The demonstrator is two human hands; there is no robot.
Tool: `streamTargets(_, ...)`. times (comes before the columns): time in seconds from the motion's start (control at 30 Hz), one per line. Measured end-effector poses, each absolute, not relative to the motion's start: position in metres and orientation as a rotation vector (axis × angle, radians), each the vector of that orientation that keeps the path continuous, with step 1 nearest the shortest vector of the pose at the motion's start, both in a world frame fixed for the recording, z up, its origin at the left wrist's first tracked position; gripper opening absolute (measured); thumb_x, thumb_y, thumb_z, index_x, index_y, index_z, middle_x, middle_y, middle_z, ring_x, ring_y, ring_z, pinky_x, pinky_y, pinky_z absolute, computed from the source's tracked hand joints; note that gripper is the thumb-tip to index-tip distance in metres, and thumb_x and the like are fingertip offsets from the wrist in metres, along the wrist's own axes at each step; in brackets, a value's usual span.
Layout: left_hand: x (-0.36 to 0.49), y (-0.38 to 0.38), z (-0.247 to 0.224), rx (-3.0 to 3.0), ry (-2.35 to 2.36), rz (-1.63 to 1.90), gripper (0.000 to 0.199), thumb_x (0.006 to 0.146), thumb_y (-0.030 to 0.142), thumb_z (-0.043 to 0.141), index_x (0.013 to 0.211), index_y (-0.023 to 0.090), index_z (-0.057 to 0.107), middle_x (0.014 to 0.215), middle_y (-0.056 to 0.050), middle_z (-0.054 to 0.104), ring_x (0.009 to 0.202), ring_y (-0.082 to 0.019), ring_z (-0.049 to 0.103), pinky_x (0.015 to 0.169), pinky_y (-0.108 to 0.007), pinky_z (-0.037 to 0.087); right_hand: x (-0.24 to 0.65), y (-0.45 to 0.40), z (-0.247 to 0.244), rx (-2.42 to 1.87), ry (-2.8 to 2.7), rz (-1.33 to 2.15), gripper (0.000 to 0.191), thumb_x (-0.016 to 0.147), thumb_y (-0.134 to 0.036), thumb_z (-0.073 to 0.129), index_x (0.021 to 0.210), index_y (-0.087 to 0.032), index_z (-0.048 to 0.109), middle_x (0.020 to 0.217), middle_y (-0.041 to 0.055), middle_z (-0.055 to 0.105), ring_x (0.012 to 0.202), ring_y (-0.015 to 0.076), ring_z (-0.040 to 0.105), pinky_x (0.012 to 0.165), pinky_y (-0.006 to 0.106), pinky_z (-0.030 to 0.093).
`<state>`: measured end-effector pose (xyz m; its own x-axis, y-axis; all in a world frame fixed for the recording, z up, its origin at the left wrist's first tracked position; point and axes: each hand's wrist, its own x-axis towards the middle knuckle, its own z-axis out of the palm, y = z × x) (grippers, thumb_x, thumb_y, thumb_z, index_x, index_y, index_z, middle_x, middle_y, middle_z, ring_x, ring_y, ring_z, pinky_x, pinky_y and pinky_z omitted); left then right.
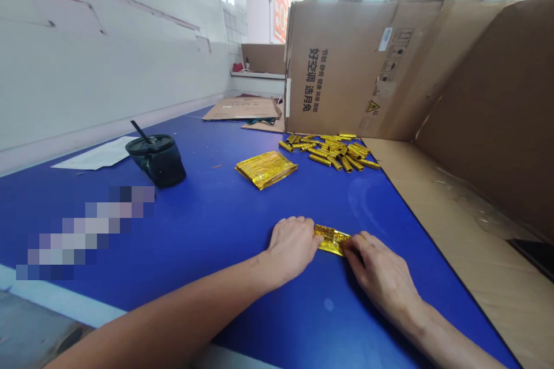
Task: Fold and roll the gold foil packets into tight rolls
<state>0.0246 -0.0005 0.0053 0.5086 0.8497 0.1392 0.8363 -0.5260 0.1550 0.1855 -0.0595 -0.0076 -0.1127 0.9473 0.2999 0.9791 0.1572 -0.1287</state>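
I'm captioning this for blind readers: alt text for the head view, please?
Two bare hands hold a gold foil strip on a blue table. Beyond lie a flat gold stack and a pile of gold rolls.

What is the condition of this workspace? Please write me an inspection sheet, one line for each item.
Surface: blue tabletop; part at the left is pixelated and cannot be checked.
Work things: gold foil piece between the hands; flat gold stack and a loose pile of gold tubes farther back.
Clutter: dark lidded cup with a straw, white paper, flat cardboard.
Hands: left hand and right hand bare, fingers at opposite ends of the foil piece.
Cables: nothing seen for certain; teal strands by the flat cardboard are unclear.
Surroundings: pale wall at left, large printed cardboard upright behind the tubes.
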Motion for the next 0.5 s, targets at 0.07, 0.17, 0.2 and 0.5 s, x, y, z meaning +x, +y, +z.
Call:
streamTargets(0.07,0.025,0.0,0.005,2.682,1.489,0.311,0.021,0.08,0.034,0.042,0.076,0.018,0.054,0.075,-0.003,0.059,0.074,-0.02,0.057,0.066,-0.032,0.042,0.186,-0.06,-0.008,-1.839,-2.155,-0.201,0.021,0.083,-0.022,0.036,0.073,-0.019,0.054,0.071,0.0028,0.053,0.064,0.0151,0.052,0.053,0.024,0.04)
streamTargets(0.17,0.024,-0.001,0.005,2.704,1.483,0.323,0.021,0.081,0.034,0.041,0.076,0.018,0.053,0.074,-0.003,0.059,0.073,-0.02,0.057,0.065,-0.032,0.042,0.186,-0.063,-0.007,-1.768,-2.224,-0.329,0.025,0.083,-0.019,0.035,0.074,-0.019,0.058,0.071,0.004,0.053,0.063,0.0148,0.051,0.054,0.025,0.039)
streamTargets(0.2,0.024,-0.001,0.004,2.71,1.485,0.325,0.02,0.081,0.034,0.041,0.076,0.018,0.053,0.074,-0.003,0.059,0.073,-0.02,0.057,0.065,-0.032,0.042,0.186,-0.064,-0.007,-1.746,-2.254,-0.366,0.025,0.082,-0.019,0.035,0.074,-0.02,0.059,0.071,0.0043,0.053,0.063,0.0151,0.05,0.056,0.026,0.039)
streamTargets(0.5,0.02,0.012,0.002,2.758,1.528,0.338,0.017,0.081,0.031,0.042,0.078,0.018,0.052,0.074,-0.003,0.059,0.072,-0.021,0.056,0.063,-0.033,0.04,0.174,-0.067,0.002,-1.831,-2.391,-0.41,0.022,0.08,-0.028,0.043,0.091,-0.021,0.061,0.082,0.0066,0.056,0.074,0.021,0.05,0.062,0.033,0.038)
